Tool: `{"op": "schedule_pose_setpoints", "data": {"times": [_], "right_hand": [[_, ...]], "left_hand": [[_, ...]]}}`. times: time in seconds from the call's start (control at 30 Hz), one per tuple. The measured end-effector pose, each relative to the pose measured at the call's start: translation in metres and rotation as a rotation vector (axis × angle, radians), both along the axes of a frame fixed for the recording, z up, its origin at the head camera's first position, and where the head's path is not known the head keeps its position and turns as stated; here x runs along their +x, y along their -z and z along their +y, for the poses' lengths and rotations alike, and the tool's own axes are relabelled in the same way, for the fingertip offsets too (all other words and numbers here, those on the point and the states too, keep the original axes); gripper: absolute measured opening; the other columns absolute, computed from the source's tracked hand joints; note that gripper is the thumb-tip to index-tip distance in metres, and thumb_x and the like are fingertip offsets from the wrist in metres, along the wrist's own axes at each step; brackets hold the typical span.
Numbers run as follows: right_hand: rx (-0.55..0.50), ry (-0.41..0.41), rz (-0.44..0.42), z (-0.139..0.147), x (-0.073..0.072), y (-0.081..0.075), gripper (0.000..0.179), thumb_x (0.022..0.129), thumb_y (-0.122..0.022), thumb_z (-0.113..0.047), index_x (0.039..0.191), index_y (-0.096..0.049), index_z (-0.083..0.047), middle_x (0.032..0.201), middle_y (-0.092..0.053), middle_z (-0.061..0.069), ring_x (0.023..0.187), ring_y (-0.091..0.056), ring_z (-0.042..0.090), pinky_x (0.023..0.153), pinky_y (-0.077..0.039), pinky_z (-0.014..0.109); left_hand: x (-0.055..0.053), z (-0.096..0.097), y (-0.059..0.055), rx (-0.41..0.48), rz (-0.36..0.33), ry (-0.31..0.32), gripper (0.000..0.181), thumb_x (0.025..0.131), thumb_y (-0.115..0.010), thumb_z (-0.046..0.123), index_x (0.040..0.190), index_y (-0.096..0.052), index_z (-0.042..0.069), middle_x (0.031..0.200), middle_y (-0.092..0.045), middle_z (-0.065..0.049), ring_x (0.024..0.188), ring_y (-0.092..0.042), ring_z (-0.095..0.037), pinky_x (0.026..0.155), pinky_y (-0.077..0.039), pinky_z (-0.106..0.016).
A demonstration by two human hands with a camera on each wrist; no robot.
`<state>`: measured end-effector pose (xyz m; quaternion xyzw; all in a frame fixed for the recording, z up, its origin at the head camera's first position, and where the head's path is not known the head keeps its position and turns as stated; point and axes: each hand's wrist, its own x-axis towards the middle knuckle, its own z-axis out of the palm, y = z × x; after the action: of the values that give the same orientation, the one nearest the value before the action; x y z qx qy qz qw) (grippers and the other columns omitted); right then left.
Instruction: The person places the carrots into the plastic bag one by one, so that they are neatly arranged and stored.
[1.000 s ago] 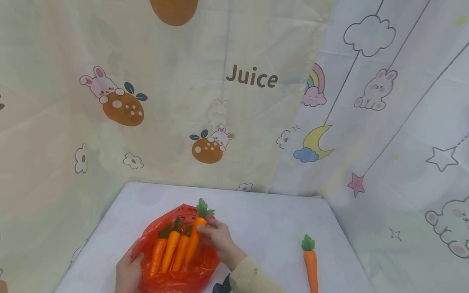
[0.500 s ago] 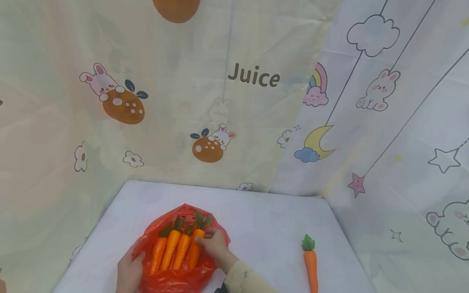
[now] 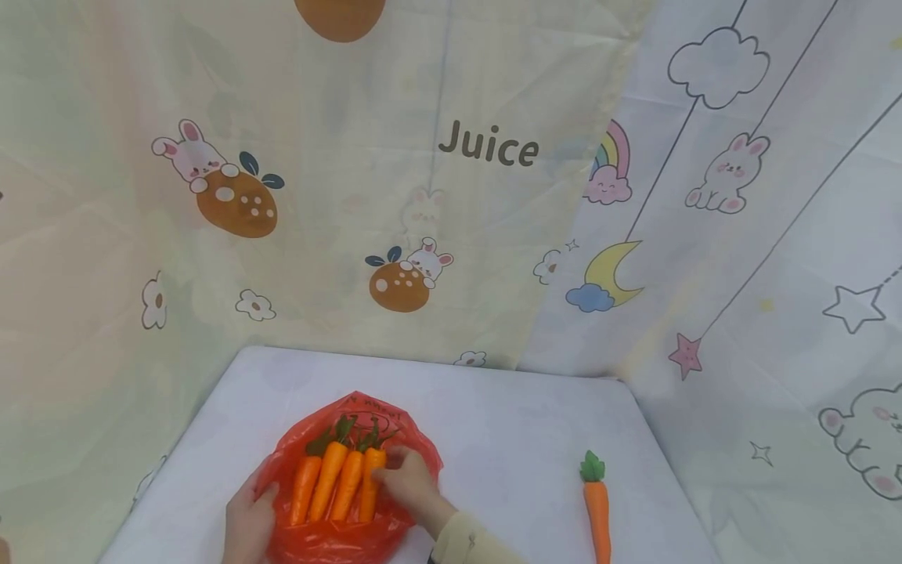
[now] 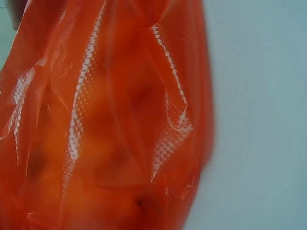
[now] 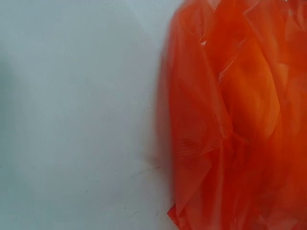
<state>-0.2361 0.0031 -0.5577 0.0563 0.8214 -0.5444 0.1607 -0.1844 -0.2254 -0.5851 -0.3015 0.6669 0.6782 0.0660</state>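
An open red plastic bag (image 3: 331, 540) sits on the table with several orange carrots lying side by side in it, their green tops pointing away from me. My left hand (image 3: 248, 521) grips the bag's left rim, thumb over the inside edge. At the right end of the row, my right hand (image 3: 412, 482) holds a carrot (image 3: 369, 489) near its top, the thumb against its side. Bag film (image 4: 120, 96) fills much of the left wrist view, with blurred orange shapes behind it. In the right wrist view only the bag's side (image 5: 192, 120) shows; the fingers are out of sight.
One more carrot (image 3: 597, 513) with a green top lies on the white table (image 3: 507, 439) to the right, apart from the bag. Printed cloth curtains (image 3: 338, 157) hang behind the table and along its sides.
My right hand has brought the rightmost carrot down and left, into line with the others in the bag. The left hand has stayed at the rim.
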Motion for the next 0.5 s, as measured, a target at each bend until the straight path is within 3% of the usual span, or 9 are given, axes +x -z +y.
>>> {"op": "schedule_pose_setpoints", "data": {"times": [0.17, 0.23, 0.5], "right_hand": [[0.054, -0.013, 0.031, -0.0006, 0.0029, -0.0019, 0.052, 0.086, -0.08, -0.013, 0.132, -0.062, 0.002, 0.122, -0.066, 0.011, 0.105, -0.062, 0.026, 0.094, -0.056, 0.051], [0.055, -0.03, 0.027, -0.0001, 0.0037, -0.0028, 0.053, 0.086, -0.079, -0.013, 0.133, -0.061, 0.002, 0.122, -0.065, 0.011, 0.1, -0.063, 0.025, 0.091, -0.057, 0.049], [0.044, -0.096, -0.055, 0.0009, 0.0072, -0.0047, 0.049, 0.088, -0.079, -0.018, 0.131, -0.064, 0.0, 0.12, -0.066, 0.009, 0.096, -0.063, 0.023, 0.089, -0.059, 0.049]], "left_hand": [[-0.0013, -0.0005, 0.0022, -0.006, -0.008, -0.011, 0.063, 0.11, -0.04, 0.012, 0.163, -0.006, 0.01, 0.162, -0.025, -0.023, 0.141, -0.031, -0.045, 0.11, -0.03, -0.063], [-0.0016, -0.0008, 0.003, -0.007, -0.013, -0.012, 0.063, 0.11, -0.04, 0.012, 0.163, -0.006, 0.01, 0.162, -0.025, -0.023, 0.141, -0.031, -0.045, 0.11, -0.03, -0.063], [-0.0017, -0.0027, 0.0098, -0.023, -0.029, -0.001, 0.062, 0.109, -0.04, 0.013, 0.162, -0.007, 0.008, 0.161, -0.027, -0.024, 0.139, -0.033, -0.045, 0.11, -0.031, -0.064]]}}
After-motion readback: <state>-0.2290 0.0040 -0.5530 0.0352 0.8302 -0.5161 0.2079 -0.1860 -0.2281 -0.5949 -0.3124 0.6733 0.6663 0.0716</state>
